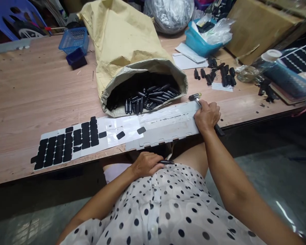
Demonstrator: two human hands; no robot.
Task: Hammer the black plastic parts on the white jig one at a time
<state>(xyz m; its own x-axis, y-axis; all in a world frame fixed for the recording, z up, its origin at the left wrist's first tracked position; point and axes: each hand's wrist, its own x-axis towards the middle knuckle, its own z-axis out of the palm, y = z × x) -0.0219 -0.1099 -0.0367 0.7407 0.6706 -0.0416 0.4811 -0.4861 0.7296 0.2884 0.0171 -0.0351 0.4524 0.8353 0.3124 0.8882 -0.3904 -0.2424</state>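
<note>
My right hand (207, 116) is closed around a small hammer (194, 97) above the right end of a grey board strip. The hammer's head has a yellowish tip, and its dark grip sticks out behind my fist. Down by my lap, my left hand (147, 163) grips a slim black pointed tube (166, 162). In front of me a large tan sack (127, 37) lies with its mouth toward me. Many similar black pointed tubes (153, 97) fill that mouth. Black rounded stickers (54, 149) cover the left of the strip, and a few lie loose nearer the middle.
Behind the sack's left side stand a blue basket (73, 39) and a dark blue tray (76, 58). Right of it are a teal basin (205, 44), several black pieces (226, 76), a cardboard box (262, 27) and a clear jar (266, 61). The table edge runs before my lap.
</note>
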